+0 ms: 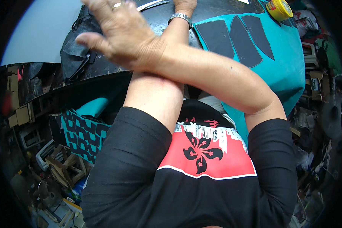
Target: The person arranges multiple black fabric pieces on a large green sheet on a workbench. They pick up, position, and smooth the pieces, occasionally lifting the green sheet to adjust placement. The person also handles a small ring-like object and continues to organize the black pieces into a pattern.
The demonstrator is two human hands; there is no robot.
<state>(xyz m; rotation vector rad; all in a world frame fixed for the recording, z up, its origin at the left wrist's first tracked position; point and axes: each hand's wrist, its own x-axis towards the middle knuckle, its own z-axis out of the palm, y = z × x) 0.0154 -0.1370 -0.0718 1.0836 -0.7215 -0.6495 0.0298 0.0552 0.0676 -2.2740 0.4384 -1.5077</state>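
Note:
My arms are crossed over a dark worktable. My right hand reaches across to the left, over my left forearm, its thumb spread from the fingers. A ring sits on one finger, the fingertips are cut off by the upper edge, and nothing shows in the hand. At the top edge my left hand is only partly in view, with a metal watch on its wrist; its fingers are hidden. Between the hands lies a pale, narrow, pointed thing. Dark grey flat pieces lie on a teal sheet at the right.
A yellow tub stands at the far right corner. Crumpled black material lies at the table's left, beside a pale panel. Below hangs a teal sheet with cut-out shapes. Wooden frames and clutter cover the floor.

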